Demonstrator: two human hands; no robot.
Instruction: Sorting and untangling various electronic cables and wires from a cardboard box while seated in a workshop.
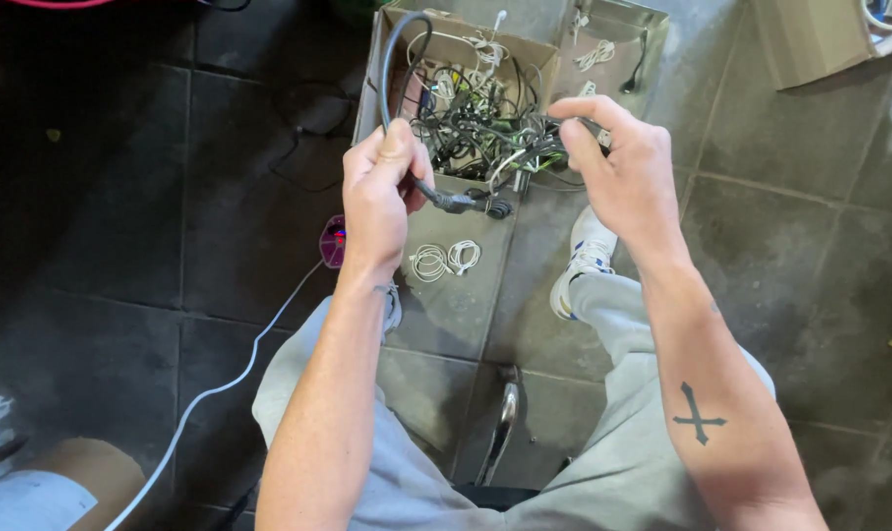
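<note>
Left hand [382, 192] grips a looped black cable [392, 69]; right hand [613, 162] pinches its far end.

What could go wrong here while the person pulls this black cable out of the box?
1. The black cable in the left hand runs into the tangled cables, so pulling may tighten knots or drag others out.
2. The right hand grips the tangle, and thin white wires could strain.
3. The cardboard box might tip or slide on the tiled floor.
</note>
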